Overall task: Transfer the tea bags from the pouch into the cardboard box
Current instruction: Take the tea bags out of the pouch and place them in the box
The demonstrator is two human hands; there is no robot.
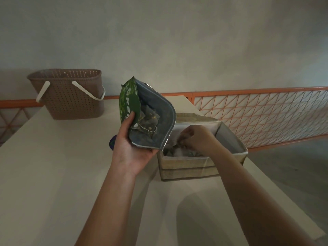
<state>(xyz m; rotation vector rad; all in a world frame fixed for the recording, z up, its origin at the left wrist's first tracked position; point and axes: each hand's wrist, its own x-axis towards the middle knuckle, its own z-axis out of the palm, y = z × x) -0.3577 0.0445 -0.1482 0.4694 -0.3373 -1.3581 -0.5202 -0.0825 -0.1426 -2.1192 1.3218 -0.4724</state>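
From the head view, the left hand grips the green pouch from below, thumb on its printed face, mouth gaping toward the person. Tea bags with thin strings lie inside it. The right hand is curled inside the cardboard box near the table's right edge; whether it pinches a bag I cannot tell. These bags look feather-light, soft and tearable, best pinched by a corner or string. A brown basket stands at the far left corner.
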